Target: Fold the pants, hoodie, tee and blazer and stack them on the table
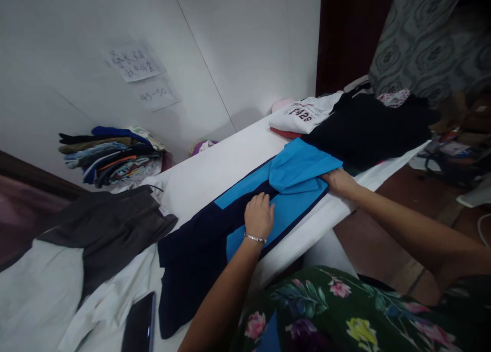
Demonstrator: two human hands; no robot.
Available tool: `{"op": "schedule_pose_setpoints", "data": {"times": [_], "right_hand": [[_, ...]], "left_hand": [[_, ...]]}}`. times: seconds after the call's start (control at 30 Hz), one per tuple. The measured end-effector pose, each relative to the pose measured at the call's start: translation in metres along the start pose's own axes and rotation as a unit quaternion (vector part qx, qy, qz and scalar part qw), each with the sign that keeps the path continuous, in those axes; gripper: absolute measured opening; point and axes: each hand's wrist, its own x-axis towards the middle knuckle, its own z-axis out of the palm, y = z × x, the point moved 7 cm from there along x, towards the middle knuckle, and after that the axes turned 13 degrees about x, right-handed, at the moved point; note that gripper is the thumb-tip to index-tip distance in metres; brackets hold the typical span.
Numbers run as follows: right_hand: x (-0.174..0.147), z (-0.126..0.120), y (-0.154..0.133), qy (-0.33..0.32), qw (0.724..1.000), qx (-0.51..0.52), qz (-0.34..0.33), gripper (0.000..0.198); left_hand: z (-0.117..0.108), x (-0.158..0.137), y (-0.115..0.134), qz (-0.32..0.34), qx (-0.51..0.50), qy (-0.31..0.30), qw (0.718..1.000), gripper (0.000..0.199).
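Phone lying flat; paper notes on wall.

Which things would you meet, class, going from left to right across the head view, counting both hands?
Stack of clothes, purple-and-white bundle, left hand, right hand, red-and-white patterned cloth.

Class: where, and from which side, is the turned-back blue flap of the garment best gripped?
The flap is probably best pinched at its right-hand end, from the person's right: its edge sits raised there over part of the right hand. The left hand, resting on the garment, could steady it.
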Motion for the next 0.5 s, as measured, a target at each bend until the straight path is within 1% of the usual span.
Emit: {"op": "schedule_pose_setpoints", "data": {"times": [0.07, 0.1, 0.2, 0.27, 0.33, 0.4, 0.5], "right_hand": [[0.001, 0.0, 0.0, 0.002, 1.0, 0.02, -0.002, 0.04], [0.001, -0.001, 0.0, 0.005, 0.999, 0.033, -0.003, 0.041], [-0.001, -0.006, -0.003, 0.009, 0.998, 0.066, -0.013, 0.046], [-0.007, -0.011, -0.007, 0.014, 0.997, 0.078, -0.018, 0.051], [-0.018, -0.014, -0.012, 0.028, 0.996, 0.084, -0.016, 0.057], [-0.032, -0.015, -0.014, 0.055, 0.995, 0.078, -0.001, 0.061], [-0.05, -0.009, -0.015, 0.083, 0.994, 0.054, 0.044, 0.056]], "left_hand": [[0.005, -0.009, 0.016, 0.048, -0.024, -0.012, 0.998, 0.048], [0.01, -0.014, 0.022, 0.058, -0.031, -0.026, 0.997, 0.052], [0.029, -0.025, 0.025, 0.04, -0.034, -0.059, 0.997, 0.059], [0.037, -0.028, 0.024, 0.033, -0.034, -0.065, 0.997, 0.059], [0.039, -0.029, 0.023, 0.03, -0.036, -0.064, 0.997, 0.059], [0.039, -0.029, 0.022, 0.029, -0.042, -0.064, 0.997, 0.059], [0.037, -0.028, 0.022, 0.025, -0.049, -0.07, 0.996, 0.058]]}}
